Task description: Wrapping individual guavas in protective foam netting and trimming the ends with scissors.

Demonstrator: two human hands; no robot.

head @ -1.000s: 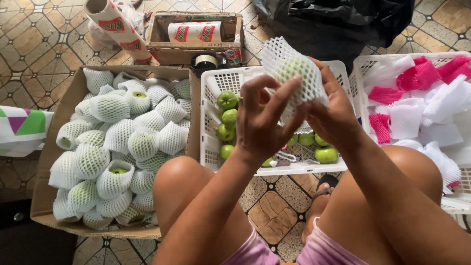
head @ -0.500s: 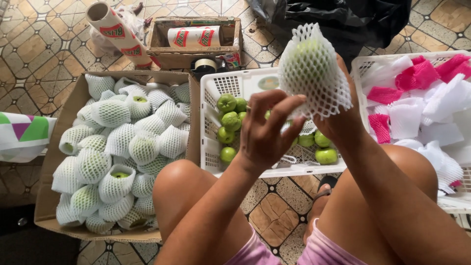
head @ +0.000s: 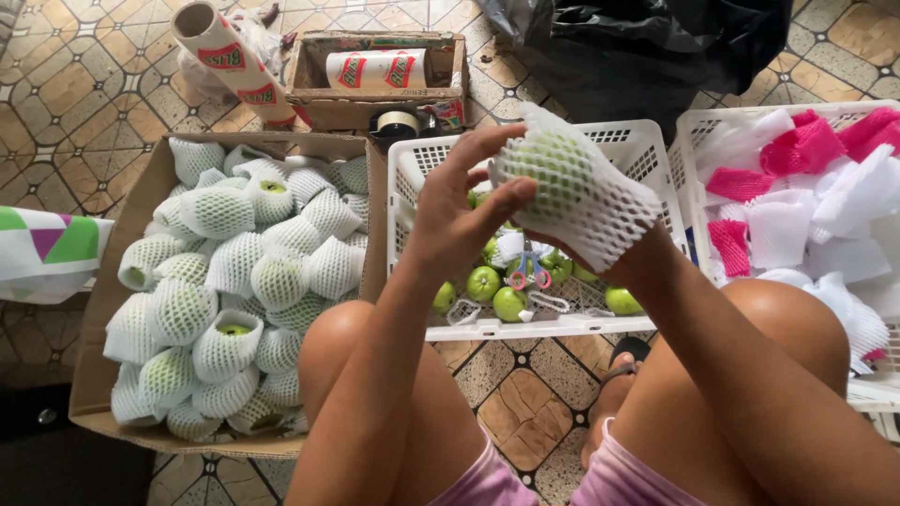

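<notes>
We have brought the netted green fruit (head: 562, 178) down from its raised spot to just above the white basket (head: 422, 169). Our left hand (head: 459, 220), apart from it before, now touches the net with thumb and fingertips, while our right hand (head: 614, 258) has slipped beneath the sleeve.

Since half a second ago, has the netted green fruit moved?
Yes. The netted green fruit has come down and leftward over the white basket.

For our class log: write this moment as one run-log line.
left hand: touching netted green fruit | right hand: holding it | below: white crate
</notes>
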